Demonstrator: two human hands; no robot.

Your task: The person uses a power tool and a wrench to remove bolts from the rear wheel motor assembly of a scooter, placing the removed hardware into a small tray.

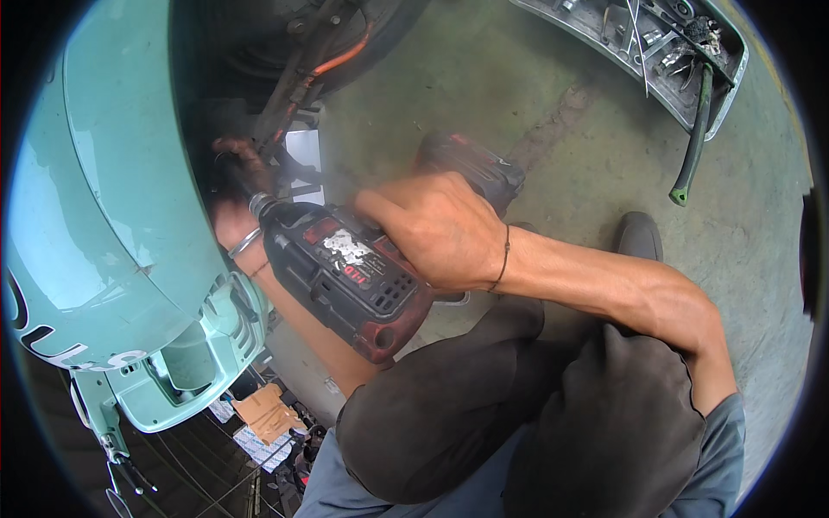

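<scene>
Head view: the right hand (pixel 445 226) is gripping a black-and-red plastic cordless power driver (pixel 324 281), its fingers closed around the handle between the motor housing and the battery end. The driver is occupying the middle of the view, its short metal nose pointing toward a dark, shadowed recess beside a glossy, curved mint-green panel (pixel 129 198), its rear end showing just beside a dark, cloth-covered knee (pixel 432 414). The left hand (pixel 231 216), wearing a silver-coloured metal bangle (pixel 244 243) at the wrist, is reaching into that recess near the nose; its fingers are blurring into shadow, and whether they are holding anything cannot be told. A black, round, tyre-like part (pixel 380 39) is showing beyond, and a grey tray (pixel 669 99) of metal tools is sitting well apart at upper right. Hazards, by judgement: a misaligned nose could be slipping sideways and striking the left fingers; the bangle could be catching on a turning part; sudden kickback against a one-handed grip could be marring the panel.
</scene>
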